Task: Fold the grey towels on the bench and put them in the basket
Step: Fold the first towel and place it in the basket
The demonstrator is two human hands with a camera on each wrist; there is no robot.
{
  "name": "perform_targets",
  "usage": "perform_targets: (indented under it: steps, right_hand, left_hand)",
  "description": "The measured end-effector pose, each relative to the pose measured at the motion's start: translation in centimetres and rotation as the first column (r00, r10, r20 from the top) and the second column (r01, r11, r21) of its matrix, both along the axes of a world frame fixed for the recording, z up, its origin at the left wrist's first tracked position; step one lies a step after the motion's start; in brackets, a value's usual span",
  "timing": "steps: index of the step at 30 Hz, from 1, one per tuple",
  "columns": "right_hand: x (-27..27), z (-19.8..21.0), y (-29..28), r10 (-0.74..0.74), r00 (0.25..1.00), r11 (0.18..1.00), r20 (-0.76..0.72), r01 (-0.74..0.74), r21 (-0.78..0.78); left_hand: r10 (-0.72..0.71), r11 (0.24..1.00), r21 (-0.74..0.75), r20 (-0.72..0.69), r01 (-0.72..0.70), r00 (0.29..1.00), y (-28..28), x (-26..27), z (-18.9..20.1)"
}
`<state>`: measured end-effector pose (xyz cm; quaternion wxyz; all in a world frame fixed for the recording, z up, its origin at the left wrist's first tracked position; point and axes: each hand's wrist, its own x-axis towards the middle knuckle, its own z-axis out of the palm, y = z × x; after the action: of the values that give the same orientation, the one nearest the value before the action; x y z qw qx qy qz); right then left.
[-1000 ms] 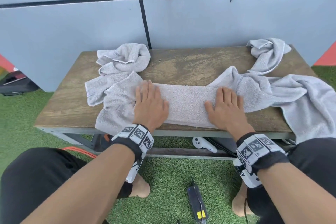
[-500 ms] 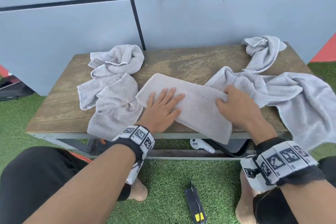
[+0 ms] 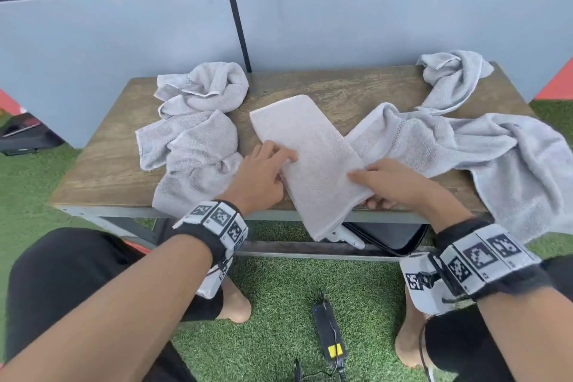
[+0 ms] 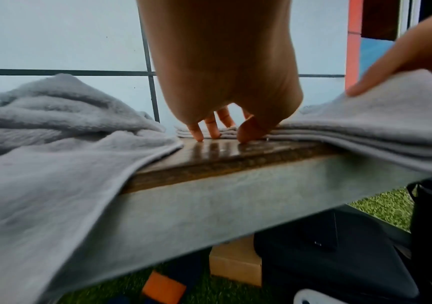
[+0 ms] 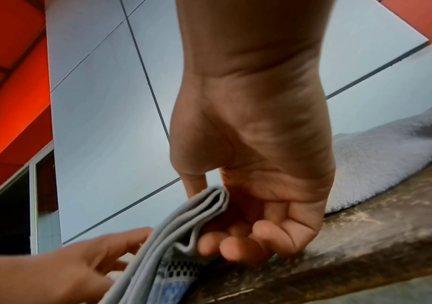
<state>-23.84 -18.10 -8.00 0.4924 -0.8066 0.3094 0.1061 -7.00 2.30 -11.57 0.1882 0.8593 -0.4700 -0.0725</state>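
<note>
Now my right hand (image 3: pixel 393 183) grips the folded towel's (image 3: pixel 313 161) near edge, fingers curled under — my left hand (image 3: pixel 260 177) rests loosely open at its other side; it lies slantwise, overhanging the counter (image 3: pixel 102 170).

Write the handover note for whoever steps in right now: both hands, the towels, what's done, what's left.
Right hand: grips the folded towel at its near right edge, thumb on top, fingers curled beneath.
Left hand: fingers straight, touching the towel's left edge, fingertips on the bench; no grip.
Folded towel: a long strip lying slantwise mid-bench, its near end hanging over the front edge.
Unfolded: a crumpled towel pile on the left, a crumpled towel at the back right, a large towel draped off the right end.
Done: this one towel is folded into a strip.
Left: finish it, fold the others, put all in the basket, which is not in view.
</note>
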Motion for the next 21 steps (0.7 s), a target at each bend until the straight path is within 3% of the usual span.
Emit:
perform_targets:
  steps: [6, 9, 14, 17, 21]
  right_hand:
    - [0.6, 0.5, 1.7, -0.123, 0.980, 0.979, 0.157, 0.093, 0.183]
    - [1.0, 0.8, 2.6, -0.155, 0.965, 0.967, 0.212, 0.105, 0.232]
    - [1.1, 1.3, 3.4, -0.263, 0.919, 0.910, 0.295, 0.134, 0.393]
    - [0.9, 1.6, 3.8, -0.327, 0.888, 0.860, 0.322, 0.139, 0.492]
    - [0.7, 1.4, 3.8, -0.372, 0.868, 0.849, 0.329, 0.174, 0.500]
  left_hand:
    - [-0.094, 0.995, 0.007, -0.110, 0.095, 0.990, 1.9, -2.9, 0.1]
    - [-0.105, 0.992, 0.060, -0.076, 0.110, 0.992, 1.4, -4.5, -0.3]
    - [0.087, 0.989, -0.124, 0.027, -0.083, 0.996, 1.2, -6.1, -1.2]
    - [0.086, 0.980, -0.180, 0.021, -0.081, 0.996, 1.1, -6.6, -1.5]
    - [0.056, 0.955, -0.290, -0.029, -0.062, 0.998, 1.2, -6.5, -1.6]
